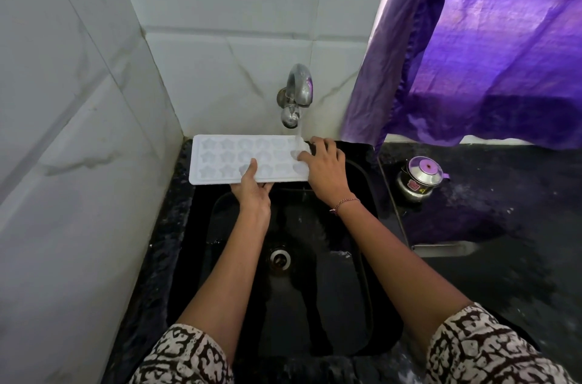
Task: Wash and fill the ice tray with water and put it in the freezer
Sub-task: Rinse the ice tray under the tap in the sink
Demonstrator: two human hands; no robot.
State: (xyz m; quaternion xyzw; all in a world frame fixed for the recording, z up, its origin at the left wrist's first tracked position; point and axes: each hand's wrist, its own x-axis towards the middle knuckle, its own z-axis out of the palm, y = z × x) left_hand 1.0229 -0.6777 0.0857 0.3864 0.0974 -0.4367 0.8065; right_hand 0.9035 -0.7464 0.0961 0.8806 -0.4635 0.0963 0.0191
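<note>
Ice tray [226, 160]: white, cells up, level over the back of the black sink [315, 305], centre frame.
Left hand [253, 191]: pinches the near edge, thumb on top, fingers under; likely keeps it flat.
Right hand [324, 166]: fingers curled over the right end, holding it under the stream.
Tap [296, 94]: running; water lands on the end cells.
Steel pot [420, 179]: right, on the counter; sticker unreadable.
Other writing: none visible.

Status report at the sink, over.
Left hand, right hand both holding ice tray. Tap running onto its right end, over sink. Nothing blocking.
</note>
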